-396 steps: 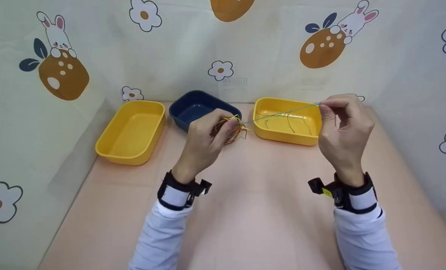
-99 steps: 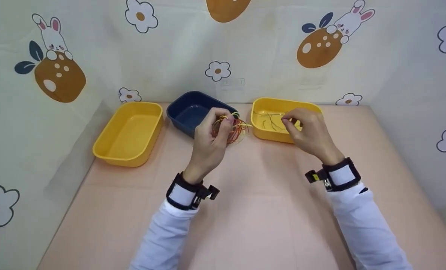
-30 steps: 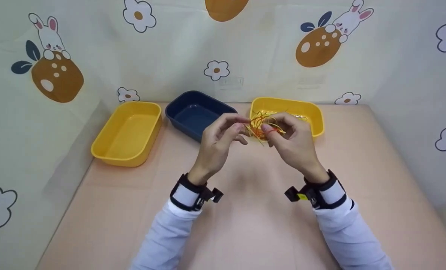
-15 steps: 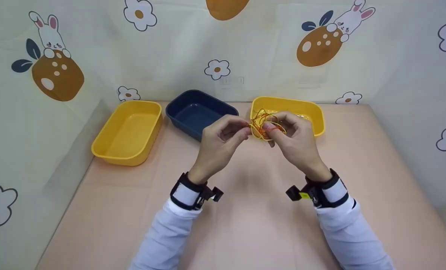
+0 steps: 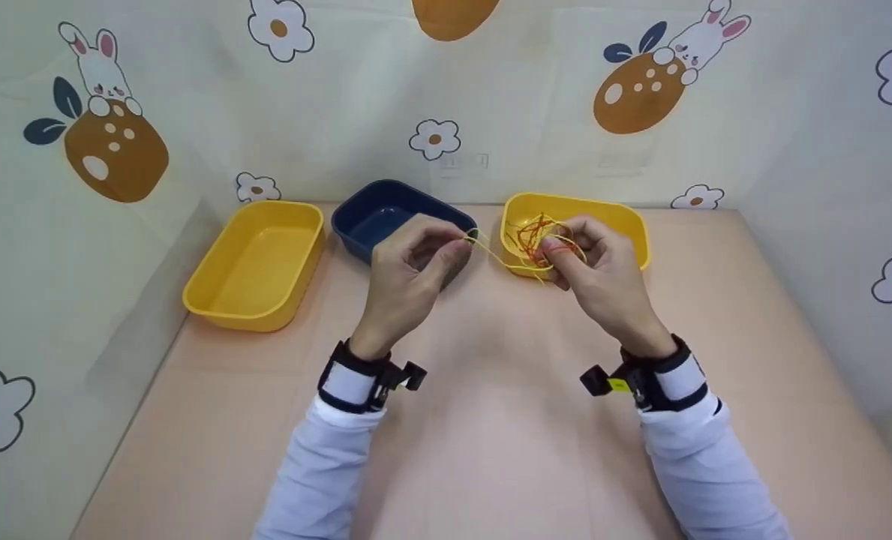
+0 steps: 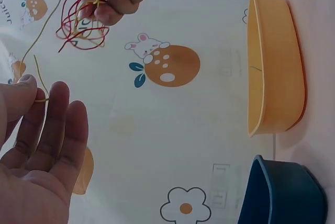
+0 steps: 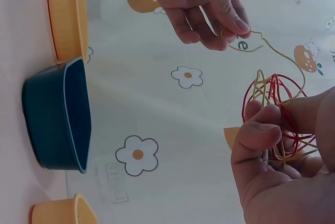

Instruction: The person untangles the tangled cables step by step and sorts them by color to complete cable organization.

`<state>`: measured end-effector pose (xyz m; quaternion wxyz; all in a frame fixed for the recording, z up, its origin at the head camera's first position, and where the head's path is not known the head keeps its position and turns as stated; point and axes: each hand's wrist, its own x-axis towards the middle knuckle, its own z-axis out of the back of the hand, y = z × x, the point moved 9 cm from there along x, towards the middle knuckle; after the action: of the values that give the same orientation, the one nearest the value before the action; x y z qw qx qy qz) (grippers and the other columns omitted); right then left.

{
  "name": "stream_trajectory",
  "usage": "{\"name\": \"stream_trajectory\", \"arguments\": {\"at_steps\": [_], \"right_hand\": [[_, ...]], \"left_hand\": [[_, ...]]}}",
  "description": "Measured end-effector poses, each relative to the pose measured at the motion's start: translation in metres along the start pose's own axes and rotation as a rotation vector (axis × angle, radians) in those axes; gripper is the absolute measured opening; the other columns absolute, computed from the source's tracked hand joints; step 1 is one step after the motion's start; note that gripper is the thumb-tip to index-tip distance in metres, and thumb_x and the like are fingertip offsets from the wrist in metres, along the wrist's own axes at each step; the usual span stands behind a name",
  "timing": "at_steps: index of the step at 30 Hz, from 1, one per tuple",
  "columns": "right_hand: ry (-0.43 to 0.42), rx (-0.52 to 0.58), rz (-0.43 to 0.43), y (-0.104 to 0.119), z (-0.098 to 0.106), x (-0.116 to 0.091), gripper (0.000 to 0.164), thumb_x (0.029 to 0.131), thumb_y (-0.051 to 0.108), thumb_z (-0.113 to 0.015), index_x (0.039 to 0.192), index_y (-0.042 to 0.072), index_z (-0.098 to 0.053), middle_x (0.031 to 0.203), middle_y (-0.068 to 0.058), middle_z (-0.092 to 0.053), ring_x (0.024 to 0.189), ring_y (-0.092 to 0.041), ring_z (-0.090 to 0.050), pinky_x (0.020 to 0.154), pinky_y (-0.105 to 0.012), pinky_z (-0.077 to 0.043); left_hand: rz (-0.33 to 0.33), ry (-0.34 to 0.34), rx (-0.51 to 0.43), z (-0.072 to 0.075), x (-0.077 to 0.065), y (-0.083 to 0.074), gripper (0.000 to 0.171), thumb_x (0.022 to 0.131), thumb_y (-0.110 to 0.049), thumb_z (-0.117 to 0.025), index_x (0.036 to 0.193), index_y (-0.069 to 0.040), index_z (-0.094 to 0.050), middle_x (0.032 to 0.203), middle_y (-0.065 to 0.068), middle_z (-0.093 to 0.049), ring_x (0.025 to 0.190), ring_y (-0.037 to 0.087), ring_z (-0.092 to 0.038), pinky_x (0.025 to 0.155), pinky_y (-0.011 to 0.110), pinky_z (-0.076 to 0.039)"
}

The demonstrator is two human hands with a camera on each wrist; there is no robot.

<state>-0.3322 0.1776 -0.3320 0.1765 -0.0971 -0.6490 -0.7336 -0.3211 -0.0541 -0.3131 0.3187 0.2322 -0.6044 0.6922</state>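
One yellow strand between my two hands.
Head view: my left hand [image 5: 408, 281] pinches a thin, flexible yellow strand [image 5: 503, 262] running to a loose tangle of thin red and yellow strands [image 5: 537, 234], clamped in my right hand [image 5: 607, 277] before a glossy yellow rectangular tray [image 5: 612, 214]; a dark blue rectangular tray [image 5: 389, 217] sits behind my left hand. Left wrist view: a short tail of the strand sticks up past my thumb. Right wrist view: red and yellow loops bulge around my curled fingers.
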Motion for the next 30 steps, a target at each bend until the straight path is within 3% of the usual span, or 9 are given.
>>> {"name": "stream_trajectory", "arguments": {"at_steps": [8, 15, 22, 30], "right_hand": [[-0.112, 0.076, 0.026, -0.001, 0.018, 0.002, 0.019, 0.103, 0.013, -0.072, 0.110, -0.002, -0.062, 0.093, -0.014, -0.070, 0.071, -0.017, -0.060, 0.061, -0.021, -0.055], [-0.277, 0.118, 0.084, -0.002, 0.034, 0.003, 0.019, 0.100, 0.010, -0.074, 0.106, -0.004, -0.063, 0.091, -0.016, -0.069, 0.068, -0.017, -0.062, 0.057, -0.020, -0.053], [-0.404, 0.146, 0.109, -0.001, 0.043, 0.001, 0.014, 0.100, 0.005, -0.073, 0.106, -0.004, -0.065, 0.088, -0.016, -0.070, 0.066, -0.019, -0.062, 0.056, -0.021, -0.054], [-0.525, 0.225, 0.120, 0.000, 0.058, -0.002, 0.014, 0.098, 0.003, -0.075, 0.102, -0.004, -0.063, 0.088, -0.018, -0.071, 0.065, -0.021, -0.063, 0.057, -0.023, -0.055]], "left_hand": [[-0.053, 0.050, 0.052, 0.016, 0.001, -0.002, 0.006, 0.098, -0.007, -0.075, 0.103, -0.005, -0.076, 0.103, 0.006, -0.073, 0.098, 0.020, -0.072, 0.092, 0.034, -0.064], [-0.112, 0.066, 0.283, 0.019, 0.001, -0.004, 0.008, 0.097, -0.014, -0.079, 0.098, -0.007, -0.081, 0.096, 0.005, -0.073, 0.090, 0.012, -0.069, 0.082, 0.024, -0.061], [-0.102, 0.182, 0.542, 0.003, -0.002, 0.001, 0.010, 0.101, -0.019, -0.073, 0.103, -0.009, -0.073, 0.099, 0.003, -0.071, 0.092, 0.015, -0.064, 0.085, 0.024, -0.058], [-0.108, 0.183, 0.554, 0.004, -0.003, 0.001, 0.020, 0.102, -0.028, -0.070, 0.099, -0.009, -0.072, 0.089, 0.002, -0.068, 0.082, 0.015, -0.060, 0.075, 0.024, -0.054]]}}
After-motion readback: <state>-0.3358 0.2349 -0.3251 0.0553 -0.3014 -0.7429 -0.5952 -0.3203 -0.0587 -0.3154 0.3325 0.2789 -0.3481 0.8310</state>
